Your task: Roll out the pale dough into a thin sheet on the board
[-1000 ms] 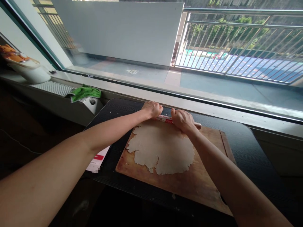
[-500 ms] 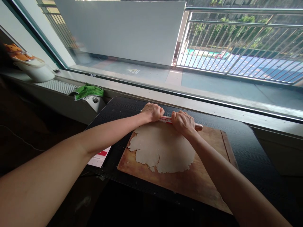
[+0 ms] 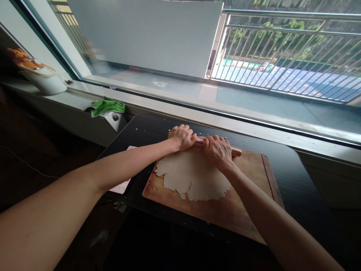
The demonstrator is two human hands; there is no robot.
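A wooden rolling pin point(image 3: 236, 152) lies across the far edge of a flat sheet of dough point(image 3: 197, 175). My left hand point(image 3: 182, 137) is closed round the pin's left part, and my right hand point(image 3: 219, 150) grips it further right, with the pin's end sticking out beyond. A short red and white stretch of the pin shows between my hands. The dough has a ragged near edge with a split in it, and it rests on a wooden board point(image 3: 248, 203). Both hands hide the dough's far edge.
The board is on a black table point(image 3: 293, 177). A phone-like flat item point(image 3: 122, 187) lies left of the board, partly under my left forearm. Beyond are a green cloth point(image 3: 107, 107), a white pot point(image 3: 50, 83) and a window sill point(image 3: 180, 116).
My fingers have uncurled slightly over the pin, and its printed part has turned. The board and dough appear slightly higher in the view.
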